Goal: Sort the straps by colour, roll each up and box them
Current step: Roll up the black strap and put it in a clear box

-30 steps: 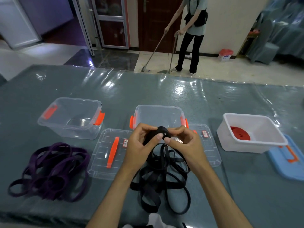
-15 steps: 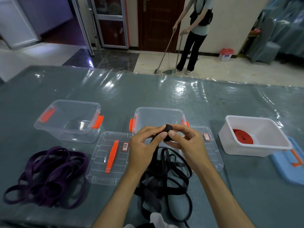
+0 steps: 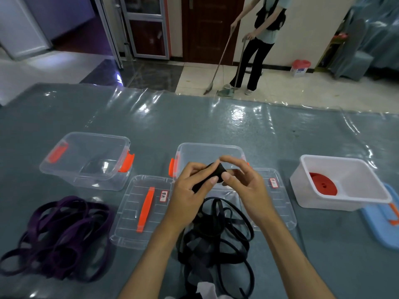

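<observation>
- A loose black strap heap lay on the worktop just below the hands.
- The left hand and right hand, fingers curled, pinched a small black strap roll between them.
- Directly behind the grip stood a clear box; far left lay purple straps.
</observation>
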`<state>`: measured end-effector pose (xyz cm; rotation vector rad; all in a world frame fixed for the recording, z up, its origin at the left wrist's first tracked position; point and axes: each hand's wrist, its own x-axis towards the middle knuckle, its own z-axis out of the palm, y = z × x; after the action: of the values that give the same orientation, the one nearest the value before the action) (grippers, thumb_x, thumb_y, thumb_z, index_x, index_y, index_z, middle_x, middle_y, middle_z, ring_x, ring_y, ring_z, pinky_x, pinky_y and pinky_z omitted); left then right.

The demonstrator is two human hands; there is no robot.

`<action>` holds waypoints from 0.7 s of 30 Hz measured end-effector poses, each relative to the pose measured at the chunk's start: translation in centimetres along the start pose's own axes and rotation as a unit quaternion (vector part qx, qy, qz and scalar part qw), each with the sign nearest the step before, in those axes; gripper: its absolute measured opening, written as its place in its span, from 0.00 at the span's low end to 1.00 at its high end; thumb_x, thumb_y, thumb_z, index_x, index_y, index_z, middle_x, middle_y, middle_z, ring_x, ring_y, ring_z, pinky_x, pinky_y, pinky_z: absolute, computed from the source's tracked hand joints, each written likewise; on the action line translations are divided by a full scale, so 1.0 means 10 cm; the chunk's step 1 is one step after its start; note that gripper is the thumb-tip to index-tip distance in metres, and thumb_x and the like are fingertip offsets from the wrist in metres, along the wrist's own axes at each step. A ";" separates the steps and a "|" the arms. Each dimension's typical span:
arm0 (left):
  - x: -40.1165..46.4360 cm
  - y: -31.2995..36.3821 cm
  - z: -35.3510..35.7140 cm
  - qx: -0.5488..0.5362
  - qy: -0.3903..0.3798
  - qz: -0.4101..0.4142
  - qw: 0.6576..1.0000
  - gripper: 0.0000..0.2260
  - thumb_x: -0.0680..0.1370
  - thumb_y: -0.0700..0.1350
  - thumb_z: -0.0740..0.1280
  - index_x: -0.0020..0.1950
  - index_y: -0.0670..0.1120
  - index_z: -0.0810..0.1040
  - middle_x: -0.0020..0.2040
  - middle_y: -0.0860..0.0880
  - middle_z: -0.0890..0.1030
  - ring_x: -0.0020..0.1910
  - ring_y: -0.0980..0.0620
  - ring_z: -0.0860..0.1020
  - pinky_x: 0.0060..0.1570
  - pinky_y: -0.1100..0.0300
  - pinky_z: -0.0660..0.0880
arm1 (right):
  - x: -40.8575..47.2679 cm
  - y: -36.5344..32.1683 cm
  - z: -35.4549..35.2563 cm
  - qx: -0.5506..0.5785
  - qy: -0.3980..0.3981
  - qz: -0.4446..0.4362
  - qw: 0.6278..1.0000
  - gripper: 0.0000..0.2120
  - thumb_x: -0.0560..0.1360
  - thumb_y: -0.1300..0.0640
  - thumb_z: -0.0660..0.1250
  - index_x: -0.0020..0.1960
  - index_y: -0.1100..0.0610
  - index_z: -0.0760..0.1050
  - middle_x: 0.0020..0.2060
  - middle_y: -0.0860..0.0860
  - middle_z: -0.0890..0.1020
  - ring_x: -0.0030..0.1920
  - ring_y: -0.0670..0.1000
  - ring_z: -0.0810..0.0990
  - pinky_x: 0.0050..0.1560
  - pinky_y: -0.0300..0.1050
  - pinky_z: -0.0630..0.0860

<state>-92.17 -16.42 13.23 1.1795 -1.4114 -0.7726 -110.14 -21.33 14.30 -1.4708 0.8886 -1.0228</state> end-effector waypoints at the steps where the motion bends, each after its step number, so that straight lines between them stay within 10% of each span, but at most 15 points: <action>1: 0.02 0.00 -0.03 0.011 -0.013 0.009 1.000 0.18 0.83 0.44 0.70 0.73 0.52 0.80 0.57 0.51 0.77 0.60 0.50 0.78 0.61 0.68 0.73 | 0.01 0.00 -0.04 -0.006 -0.009 -0.004 1.000 0.21 0.79 0.48 0.74 0.71 0.45 0.78 0.65 0.49 0.82 0.63 0.54 0.83 0.61 0.50 0.82; 11: 0.04 0.09 -0.06 -0.149 0.059 -0.038 0.986 0.24 0.73 0.43 0.81 0.64 0.48 0.74 0.56 0.45 0.87 0.59 0.44 0.85 0.64 0.55 0.79 | -0.06 0.05 -0.07 0.073 0.007 -0.024 0.997 0.18 0.74 0.56 0.80 0.61 0.57 0.80 0.59 0.58 0.85 0.59 0.61 0.86 0.55 0.60 0.85; 21: -0.07 0.13 -0.03 -0.103 0.053 0.001 0.993 0.09 0.75 0.45 0.80 0.54 0.50 0.87 0.57 0.50 0.87 0.60 0.47 0.85 0.63 0.52 0.81 | -0.11 -0.15 -0.10 0.002 0.006 -0.016 1.000 0.16 0.68 0.51 0.83 0.52 0.53 0.83 0.50 0.53 0.88 0.50 0.56 0.89 0.55 0.54 0.84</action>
<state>-92.24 -15.31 14.23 1.0437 -1.2144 -0.8216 -111.45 -20.42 15.68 -1.4814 0.8747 -1.0570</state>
